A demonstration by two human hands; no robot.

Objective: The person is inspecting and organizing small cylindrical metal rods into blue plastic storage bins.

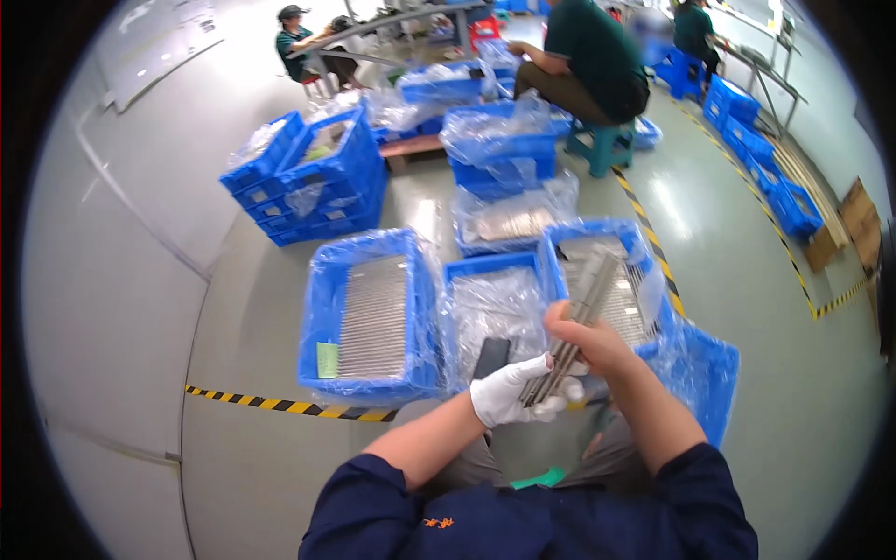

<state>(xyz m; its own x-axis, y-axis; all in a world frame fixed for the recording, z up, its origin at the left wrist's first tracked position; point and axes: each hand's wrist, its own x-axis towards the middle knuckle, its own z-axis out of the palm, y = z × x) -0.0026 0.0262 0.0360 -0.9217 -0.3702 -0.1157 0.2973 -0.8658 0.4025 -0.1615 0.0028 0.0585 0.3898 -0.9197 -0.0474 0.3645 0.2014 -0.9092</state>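
Observation:
A bundle of slim grey metal bars [590, 289] slants upward between my hands. My left hand [504, 394], in a white glove, is closed round the lower end of the bundle. My right hand [605, 347], bare, grips it higher up, with the thumb along the side. Behind the bars stands a blue crate [644, 238] lined with clear plastic, holding similar metal bars [627, 313]. Beyond my left hand, a dark flat object [493, 357] lies on the plastic wrap [495, 303] of the middle crate.
At the left, a blue crate [315, 299] holds neat rows of metal bars [373, 317] and a green slip [327, 360]. Stacked blue crates [322, 201] stand farther back. A person [593, 61] sits on a green stool [602, 149]. Striped tape [280, 403] marks the floor.

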